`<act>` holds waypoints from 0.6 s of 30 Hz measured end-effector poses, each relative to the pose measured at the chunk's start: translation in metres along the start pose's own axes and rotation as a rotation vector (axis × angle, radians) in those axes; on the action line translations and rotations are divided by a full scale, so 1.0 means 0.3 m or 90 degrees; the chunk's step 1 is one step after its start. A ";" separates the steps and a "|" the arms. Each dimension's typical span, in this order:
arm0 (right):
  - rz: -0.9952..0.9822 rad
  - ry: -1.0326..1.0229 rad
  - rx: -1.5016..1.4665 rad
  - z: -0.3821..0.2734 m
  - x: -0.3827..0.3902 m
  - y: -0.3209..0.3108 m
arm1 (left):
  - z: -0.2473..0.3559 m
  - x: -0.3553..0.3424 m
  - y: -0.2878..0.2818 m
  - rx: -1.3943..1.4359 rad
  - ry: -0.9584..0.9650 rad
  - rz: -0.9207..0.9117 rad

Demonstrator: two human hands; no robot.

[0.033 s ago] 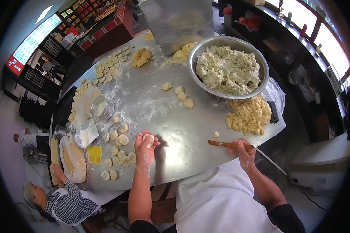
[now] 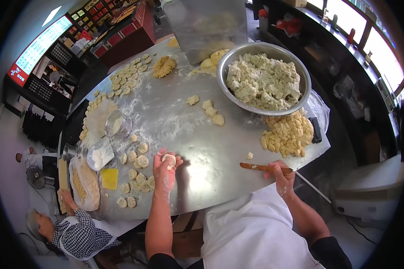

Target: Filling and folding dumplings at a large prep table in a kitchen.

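A pale round piece of dough [image 2: 169,161] rests in my left hand [image 2: 164,172], the fingers curled about it, over the near middle of the metal table. My right hand [image 2: 280,173] grips a flat wooden spatula [image 2: 256,167], its blade pointing left. Just beyond the blade lies a small lump of dough [image 2: 249,155]. Several floured dough rounds [image 2: 140,179] sit on the table left of my left hand. A heap of yellow dough pieces [image 2: 288,134] lies beyond my right hand, beside a large steel bowl [image 2: 226,80] of crumbly greenish-white filling [image 2: 262,80].
At the left are a yellow scraper [image 2: 109,178], a scoop of flour [image 2: 100,154], a metal canister [image 2: 120,125] and bagged dough [image 2: 85,184]. A co-worker [image 2: 78,233] in a checked shirt works there. Flattened dough pieces [image 2: 125,78] cover the far left; a tall metal container [image 2: 202,27] stands behind.
My left hand has shifted slightly left and turned a little, so more of the dough piece shows. My right hand and the spatula stay in place.
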State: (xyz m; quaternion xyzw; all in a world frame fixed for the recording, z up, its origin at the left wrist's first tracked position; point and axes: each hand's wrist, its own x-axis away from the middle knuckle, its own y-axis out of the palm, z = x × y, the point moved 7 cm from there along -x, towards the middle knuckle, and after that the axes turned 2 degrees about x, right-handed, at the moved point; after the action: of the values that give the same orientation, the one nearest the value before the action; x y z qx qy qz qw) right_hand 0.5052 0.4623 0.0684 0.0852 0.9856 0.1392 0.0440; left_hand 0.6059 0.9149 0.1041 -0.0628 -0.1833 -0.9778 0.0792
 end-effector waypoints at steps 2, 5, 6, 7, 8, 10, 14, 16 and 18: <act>-0.018 -0.025 0.028 -0.007 -0.003 0.004 | 0.067 -0.048 -0.077 -0.109 0.026 0.057; -0.021 -0.018 0.062 -0.018 -0.007 0.028 | 0.190 -0.145 -0.204 -0.532 0.159 0.194; -0.033 -0.030 0.069 -0.021 -0.007 0.032 | 0.244 -0.163 -0.167 -0.843 0.267 0.272; -0.044 -0.042 0.077 -0.027 -0.006 0.035 | 0.238 -0.197 -0.141 -0.840 0.271 0.265; -0.034 -0.046 0.083 -0.030 -0.004 0.026 | 0.247 -0.230 -0.047 -0.845 0.344 0.232; -0.036 -0.040 0.089 -0.034 0.003 0.023 | 0.213 -0.289 0.153 -0.807 0.421 0.100; -0.039 -0.030 0.103 -0.046 0.003 0.055 | -0.001 -0.382 0.469 -0.785 0.454 -0.110; -0.054 -0.031 0.112 -0.037 -0.001 0.058 | -0.081 -0.425 0.578 -0.786 0.350 -0.102; -0.059 -0.026 0.123 -0.048 -0.005 0.074 | -0.105 -0.454 0.586 -0.791 0.373 -0.076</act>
State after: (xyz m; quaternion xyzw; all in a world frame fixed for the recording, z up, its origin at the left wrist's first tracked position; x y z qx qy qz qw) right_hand 0.5085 0.4793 0.0887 0.0460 0.9962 0.0399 0.0623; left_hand 0.7675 0.7595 0.1156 0.1803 0.4369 -0.8810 0.0204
